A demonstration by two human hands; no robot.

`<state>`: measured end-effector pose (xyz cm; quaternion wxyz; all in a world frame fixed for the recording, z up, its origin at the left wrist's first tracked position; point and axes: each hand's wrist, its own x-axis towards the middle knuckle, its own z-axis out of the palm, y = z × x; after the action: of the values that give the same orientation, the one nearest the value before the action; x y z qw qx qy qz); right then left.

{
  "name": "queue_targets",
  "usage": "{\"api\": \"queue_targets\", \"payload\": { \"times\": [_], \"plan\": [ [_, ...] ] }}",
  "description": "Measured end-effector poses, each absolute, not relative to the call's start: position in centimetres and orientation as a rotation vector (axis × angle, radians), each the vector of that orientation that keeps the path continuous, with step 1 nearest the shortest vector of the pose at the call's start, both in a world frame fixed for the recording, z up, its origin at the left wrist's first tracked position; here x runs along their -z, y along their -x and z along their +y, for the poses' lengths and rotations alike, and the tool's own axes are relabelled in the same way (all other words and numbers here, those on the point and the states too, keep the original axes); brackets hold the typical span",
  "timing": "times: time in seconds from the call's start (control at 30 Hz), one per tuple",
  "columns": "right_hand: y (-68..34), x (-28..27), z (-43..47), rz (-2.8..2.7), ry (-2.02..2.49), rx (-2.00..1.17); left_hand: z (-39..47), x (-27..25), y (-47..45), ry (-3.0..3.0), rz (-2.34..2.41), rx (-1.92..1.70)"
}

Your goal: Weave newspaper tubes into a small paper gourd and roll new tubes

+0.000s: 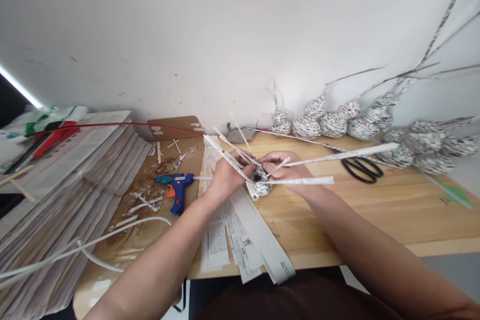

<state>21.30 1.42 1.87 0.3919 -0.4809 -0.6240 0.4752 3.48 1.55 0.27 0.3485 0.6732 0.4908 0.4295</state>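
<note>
Between my hands is a small round piece woven from rolled newspaper (pixel 263 189), with a dark opening on top. Several rolled paper tubes (pixel 311 180) stick out from it, some to the right and some up to the left. My left hand (pixel 231 172) is closed around its left side, fingers at the tube bases. My right hand (pixel 281 162) pinches at the upper right of the rim, where a long paper tube (pixel 348 153) passes out. The fingertips of both hands nearly meet and partly hide the weave. Under the hands lie printed paper strips (pixel 255 240).
Finished gourd-shaped woven pieces (pixel 307 127) line the wall at right, near black-handled scissors (pixel 363 169). A blue glue gun (pixel 180 190) lies on stained cardboard (pixel 150 232) among paper scraps (pixel 146 204). A tall newspaper stack (pixel 75 210) and a white cable (pixel 123 230) are at left.
</note>
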Motion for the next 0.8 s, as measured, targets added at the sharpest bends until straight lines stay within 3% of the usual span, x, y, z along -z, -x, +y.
{"api": "queue_targets", "payload": {
  "times": [0.2, 0.53, 0.8],
  "plan": [
    [-21.3, -1.4, 1.4, -1.558, 1.240, -1.170, 2.5, 0.3, -2.3, -1.538, 1.015, -0.848],
    [-21.4, -2.7, 0.3, -1.860, 1.438, -0.749, 2.4, -0.1, -2.4, -1.500, 0.961, -0.884],
    [-21.5, -2.0, 0.2, -1.993, 1.210, -0.641, 1.9, -1.0, -2.7, -1.395, 0.967, -0.902]
  ]
}}
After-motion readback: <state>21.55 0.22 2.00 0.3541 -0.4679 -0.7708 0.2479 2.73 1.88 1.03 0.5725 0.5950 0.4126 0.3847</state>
